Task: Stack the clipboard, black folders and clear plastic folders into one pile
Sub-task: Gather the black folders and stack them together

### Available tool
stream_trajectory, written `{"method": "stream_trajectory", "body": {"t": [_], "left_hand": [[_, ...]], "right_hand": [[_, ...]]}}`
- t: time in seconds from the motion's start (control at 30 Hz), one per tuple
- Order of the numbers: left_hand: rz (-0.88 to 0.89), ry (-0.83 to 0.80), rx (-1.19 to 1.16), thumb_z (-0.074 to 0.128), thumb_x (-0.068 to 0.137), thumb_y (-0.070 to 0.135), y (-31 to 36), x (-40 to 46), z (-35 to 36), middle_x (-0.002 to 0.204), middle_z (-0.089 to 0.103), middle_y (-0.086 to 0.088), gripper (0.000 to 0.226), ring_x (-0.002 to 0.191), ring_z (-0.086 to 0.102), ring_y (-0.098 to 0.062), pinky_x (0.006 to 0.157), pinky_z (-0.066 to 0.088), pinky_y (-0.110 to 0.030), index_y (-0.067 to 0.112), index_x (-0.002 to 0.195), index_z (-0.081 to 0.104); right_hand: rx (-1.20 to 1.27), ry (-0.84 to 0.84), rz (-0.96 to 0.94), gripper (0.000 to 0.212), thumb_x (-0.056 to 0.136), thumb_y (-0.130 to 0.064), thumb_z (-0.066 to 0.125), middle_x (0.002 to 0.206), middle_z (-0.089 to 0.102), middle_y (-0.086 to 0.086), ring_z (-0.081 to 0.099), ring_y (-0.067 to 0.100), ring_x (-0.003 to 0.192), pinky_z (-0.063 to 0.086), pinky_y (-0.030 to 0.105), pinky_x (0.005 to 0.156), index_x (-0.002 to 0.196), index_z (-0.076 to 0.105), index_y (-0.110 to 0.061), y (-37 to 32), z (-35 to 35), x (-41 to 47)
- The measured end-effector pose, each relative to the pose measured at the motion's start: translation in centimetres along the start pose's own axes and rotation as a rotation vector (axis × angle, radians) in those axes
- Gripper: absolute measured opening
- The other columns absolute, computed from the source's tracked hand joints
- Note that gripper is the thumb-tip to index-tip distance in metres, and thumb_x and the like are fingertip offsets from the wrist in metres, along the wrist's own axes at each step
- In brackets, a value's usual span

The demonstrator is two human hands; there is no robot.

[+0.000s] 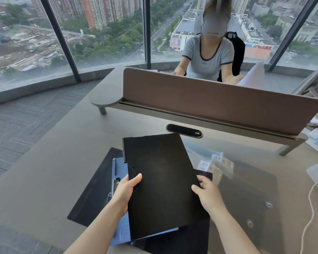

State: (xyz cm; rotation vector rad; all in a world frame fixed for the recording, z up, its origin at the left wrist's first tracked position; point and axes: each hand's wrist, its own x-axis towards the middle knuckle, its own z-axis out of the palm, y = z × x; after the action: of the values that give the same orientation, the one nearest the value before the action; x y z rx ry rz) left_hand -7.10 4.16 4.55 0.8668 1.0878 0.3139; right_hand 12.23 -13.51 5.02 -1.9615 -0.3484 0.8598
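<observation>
Black folder: held above the counter, tilted, by both hands. Left hand grip on its left edge, thumb on top; right hand grip on its right edge, thumb on top. Beneath it: blue clipboard, metal clip showing at left, lying on a second black folder. Clear plastic folders with A4 labels lie flat just to the right. Behind: desk divider; white cable at right edge
</observation>
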Motion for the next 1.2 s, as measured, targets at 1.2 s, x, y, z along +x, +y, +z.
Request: {"method": "stream_trajectory", "body": {"t": [1.2], "left_hand": [[0.048,0.528,0.668,0.061,0.092,0.025,-4.7,4.5,-8.2,0.134,0.058,-0.012,0.047,0.113,0.061,-0.028,0.090,0.049,-0.038,0.011,0.137,0.056]], "right_hand": [[-0.216,-0.055,0.234,0.017,0.089,-0.017,0.057,0.100,0.069,0.004,0.066,0.024,0.090,0.054,0.043,0.084,0.104,0.064,-0.018,3.3,9.5,1.3]]}}
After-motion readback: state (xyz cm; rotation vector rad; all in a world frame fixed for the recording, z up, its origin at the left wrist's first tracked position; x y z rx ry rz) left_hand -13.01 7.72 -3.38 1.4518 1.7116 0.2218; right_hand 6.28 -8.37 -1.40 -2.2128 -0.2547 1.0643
